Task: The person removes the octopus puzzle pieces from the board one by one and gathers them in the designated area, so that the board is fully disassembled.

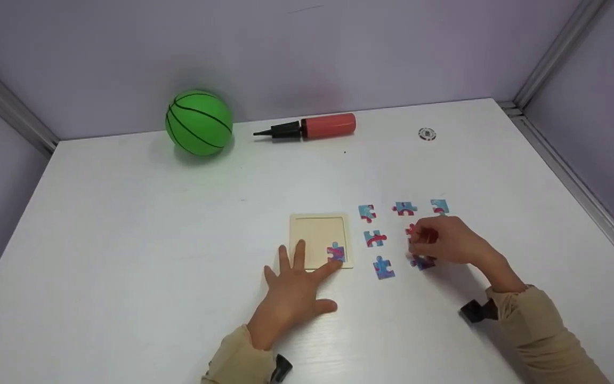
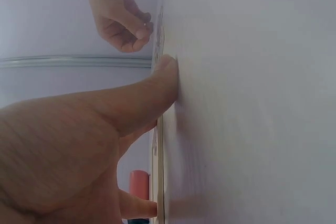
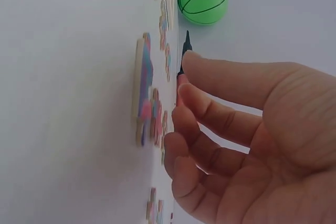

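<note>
My left hand (image 1: pixel 292 296) lies with spread fingers at the near edge of a shallow wooden puzzle tray (image 1: pixel 307 226). Its index fingertip rests beside a blue and purple jigsaw piece (image 1: pixel 337 252) in the tray's near right corner; in the left wrist view the thumb (image 2: pixel 167 74) touches the table. Over the loose pieces on the right hovers my right hand (image 1: pixel 448 240), fingers loosely bent, thumb and index apart with nothing between them. Below it lies a jigsaw piece (image 3: pixel 142 80), also seen as a partly covered piece (image 1: pixel 424 262); a red piece (image 1: pixel 410 229) is mostly hidden behind the fingers.
Several more jigsaw pieces lie right of the tray, among them a corner piece (image 1: pixel 439 206) and a blue piece (image 1: pixel 384 268). Farther back are a green ball (image 1: pixel 199 122), a red and black hand pump (image 1: pixel 328 126) and a round chip (image 1: pixel 427 134), before a wall.
</note>
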`<state>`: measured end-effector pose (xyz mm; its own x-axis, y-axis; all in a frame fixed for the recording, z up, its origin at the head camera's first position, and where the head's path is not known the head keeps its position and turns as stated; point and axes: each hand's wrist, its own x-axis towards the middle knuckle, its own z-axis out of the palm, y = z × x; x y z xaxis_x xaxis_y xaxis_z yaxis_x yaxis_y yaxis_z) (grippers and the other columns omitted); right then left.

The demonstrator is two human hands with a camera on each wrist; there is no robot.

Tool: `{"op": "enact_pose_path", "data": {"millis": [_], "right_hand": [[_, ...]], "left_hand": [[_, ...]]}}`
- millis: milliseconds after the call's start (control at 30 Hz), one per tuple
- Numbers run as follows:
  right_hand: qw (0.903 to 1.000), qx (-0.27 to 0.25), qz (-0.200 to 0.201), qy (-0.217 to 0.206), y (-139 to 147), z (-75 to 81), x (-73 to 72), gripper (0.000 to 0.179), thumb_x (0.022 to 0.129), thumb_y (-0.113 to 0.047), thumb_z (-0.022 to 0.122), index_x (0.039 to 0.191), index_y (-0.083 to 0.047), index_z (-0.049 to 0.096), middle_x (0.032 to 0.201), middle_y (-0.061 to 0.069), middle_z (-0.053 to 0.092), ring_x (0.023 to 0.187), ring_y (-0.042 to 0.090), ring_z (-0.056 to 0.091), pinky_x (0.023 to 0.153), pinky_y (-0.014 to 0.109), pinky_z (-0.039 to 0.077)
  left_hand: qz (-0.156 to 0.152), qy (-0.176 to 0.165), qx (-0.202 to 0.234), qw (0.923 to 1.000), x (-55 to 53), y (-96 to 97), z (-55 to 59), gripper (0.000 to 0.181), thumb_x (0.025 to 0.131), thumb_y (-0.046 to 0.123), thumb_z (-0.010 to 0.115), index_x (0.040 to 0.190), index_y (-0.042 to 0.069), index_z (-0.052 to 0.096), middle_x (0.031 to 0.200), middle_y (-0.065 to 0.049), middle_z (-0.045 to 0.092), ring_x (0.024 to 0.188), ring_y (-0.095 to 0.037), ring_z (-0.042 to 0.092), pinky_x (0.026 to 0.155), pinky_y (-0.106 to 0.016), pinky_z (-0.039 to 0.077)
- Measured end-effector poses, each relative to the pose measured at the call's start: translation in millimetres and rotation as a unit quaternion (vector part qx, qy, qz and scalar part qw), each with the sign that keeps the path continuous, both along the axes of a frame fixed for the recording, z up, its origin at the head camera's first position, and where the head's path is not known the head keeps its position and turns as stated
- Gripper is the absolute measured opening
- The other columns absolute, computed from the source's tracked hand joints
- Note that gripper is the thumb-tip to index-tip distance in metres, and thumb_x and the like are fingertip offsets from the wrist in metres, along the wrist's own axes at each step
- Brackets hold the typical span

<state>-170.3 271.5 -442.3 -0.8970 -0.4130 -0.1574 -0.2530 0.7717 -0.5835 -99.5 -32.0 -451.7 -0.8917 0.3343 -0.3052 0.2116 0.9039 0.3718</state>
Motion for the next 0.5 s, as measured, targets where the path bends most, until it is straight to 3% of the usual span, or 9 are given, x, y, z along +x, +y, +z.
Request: {"op": "enact_pose_path", "data": {"millis": [300,500], "right_hand": [[0.9993,-0.026,0.028,0.007,-30,-1.2,-5.7,0.008,0.085,-0.014,0.072,0.085,-0.010,0.064,0.076,-0.003,0.057,0.070,0.015,0.050,0.062,0.028,0.044],[0.9990,-0.028,0.028,-0.020,-68,-4.8,-14.9,0.007,0.086,-0.016,0.071,0.091,-0.011,0.070,0.080,-0.002,0.061,0.074,0.016,0.054,0.067,0.030,0.047]], "left_hand": [[0.005,0.026,0.039,0.9989,-1.3,-10.4,0.3,0.075,0.081,0.038,0.074,0.146,0.034,0.039,0.156,-0.023,0.013,0.137,-0.056,0.011,0.094,-0.075,0.025],[0.011,0.025,0.027,0.9993,0.5,-25.4,-2.1,0.077,0.081,0.043,0.073,0.148,0.026,0.038,0.155,-0.026,0.013,0.138,-0.055,0.011,0.095,-0.074,0.024]]}}
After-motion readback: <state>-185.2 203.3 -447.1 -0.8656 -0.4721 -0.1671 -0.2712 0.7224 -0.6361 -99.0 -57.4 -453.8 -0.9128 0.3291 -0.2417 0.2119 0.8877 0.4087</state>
